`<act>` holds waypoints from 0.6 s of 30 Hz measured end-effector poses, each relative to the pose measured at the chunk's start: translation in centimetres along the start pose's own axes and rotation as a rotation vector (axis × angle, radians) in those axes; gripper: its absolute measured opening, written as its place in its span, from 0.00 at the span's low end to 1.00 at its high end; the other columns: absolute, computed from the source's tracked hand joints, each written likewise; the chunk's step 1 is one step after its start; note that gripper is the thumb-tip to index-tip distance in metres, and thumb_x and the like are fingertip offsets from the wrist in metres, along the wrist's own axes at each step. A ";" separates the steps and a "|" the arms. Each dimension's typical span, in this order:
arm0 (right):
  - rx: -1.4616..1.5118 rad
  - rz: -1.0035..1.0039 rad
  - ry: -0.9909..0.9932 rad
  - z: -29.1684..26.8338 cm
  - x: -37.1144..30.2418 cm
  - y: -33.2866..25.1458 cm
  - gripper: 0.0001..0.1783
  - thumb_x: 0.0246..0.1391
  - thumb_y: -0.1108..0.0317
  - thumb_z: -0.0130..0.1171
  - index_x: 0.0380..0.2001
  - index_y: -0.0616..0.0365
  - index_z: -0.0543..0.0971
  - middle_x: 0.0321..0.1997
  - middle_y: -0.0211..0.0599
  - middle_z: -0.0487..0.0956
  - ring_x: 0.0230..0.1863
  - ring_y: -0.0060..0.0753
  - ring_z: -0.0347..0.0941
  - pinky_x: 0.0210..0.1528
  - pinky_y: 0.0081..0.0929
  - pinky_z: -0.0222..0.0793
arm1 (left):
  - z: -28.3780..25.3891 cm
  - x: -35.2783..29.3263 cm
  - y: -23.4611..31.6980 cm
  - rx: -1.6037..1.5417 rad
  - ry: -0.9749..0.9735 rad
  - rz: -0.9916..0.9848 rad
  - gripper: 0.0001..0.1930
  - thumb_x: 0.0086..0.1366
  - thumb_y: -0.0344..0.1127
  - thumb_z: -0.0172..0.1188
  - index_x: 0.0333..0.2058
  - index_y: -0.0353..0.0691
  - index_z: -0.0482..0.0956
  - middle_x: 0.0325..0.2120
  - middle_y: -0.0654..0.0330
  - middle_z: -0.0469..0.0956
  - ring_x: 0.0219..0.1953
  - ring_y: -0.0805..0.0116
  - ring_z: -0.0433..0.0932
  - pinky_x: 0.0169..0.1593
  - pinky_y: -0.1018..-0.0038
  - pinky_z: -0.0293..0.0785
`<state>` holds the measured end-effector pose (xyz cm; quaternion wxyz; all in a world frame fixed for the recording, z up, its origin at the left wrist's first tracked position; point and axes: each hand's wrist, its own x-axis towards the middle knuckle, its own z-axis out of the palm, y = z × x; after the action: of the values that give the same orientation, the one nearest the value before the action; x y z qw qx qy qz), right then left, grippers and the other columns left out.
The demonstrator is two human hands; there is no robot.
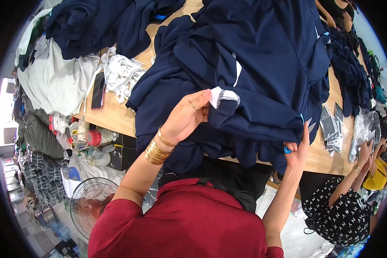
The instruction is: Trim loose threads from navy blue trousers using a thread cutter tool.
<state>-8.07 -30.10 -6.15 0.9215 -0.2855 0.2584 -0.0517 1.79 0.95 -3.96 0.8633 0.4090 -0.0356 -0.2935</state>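
Note:
Stretched between both hands is a folded, tube-like part of a navy garment, perhaps a sleeve or leg. My left hand is closed on its left end, thumb on top, where a white inner piece with dark overlock stitching shows. At the other end, my right hand is closed on the edge. Small thread snips with a blue handle sit in that same hand, their pointed metal blades showing past the fingers. More navy fabric lies heaped beneath and beyond, covering much of the table.
On the wooden table's left are a phone, white strips and pale grey cloth. Flat plastic packets lie right. A fan stands lower left. Co-workers' hands are at the right.

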 end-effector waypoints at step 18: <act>-0.384 -0.249 0.191 2.4 -2.4 0.4 0.09 0.54 0.64 0.56 0.24 0.49 0.67 0.13 0.21 0.64 0.07 0.14 0.49 0.11 0.15 0.44 | -0.1 0.4 1.1 0.060 0.305 0.145 0.11 0.65 0.35 0.50 0.39 0.34 0.76 0.34 0.65 0.77 0.37 0.77 0.74 0.44 0.80 0.67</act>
<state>-8.95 -28.01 -3.62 0.8081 -0.4789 0.3123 -0.1416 2.70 1.33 -3.27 0.8651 0.4707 0.0575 -0.1638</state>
